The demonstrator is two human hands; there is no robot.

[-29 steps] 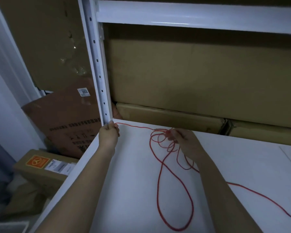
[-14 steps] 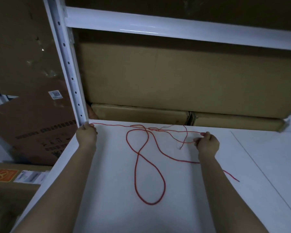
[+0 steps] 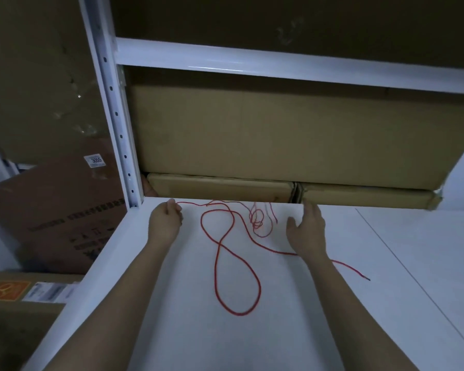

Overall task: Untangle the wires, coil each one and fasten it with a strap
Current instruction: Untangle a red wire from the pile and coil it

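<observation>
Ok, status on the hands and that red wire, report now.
Left hand pinches one end of the red wire. Right hand open, holding nothing. Wire loose on the white shelf, small tangle uncoiled. No strap in view.

Dim, bluish light, soft all over

A faint glare streaks the white shelf beam (image 3: 214, 66); cardboard boxes (image 3: 279, 135) sink into murk, corners darken, and wide-angle distortion bends the upright post (image 3: 110, 103) while fine detail smears.
</observation>
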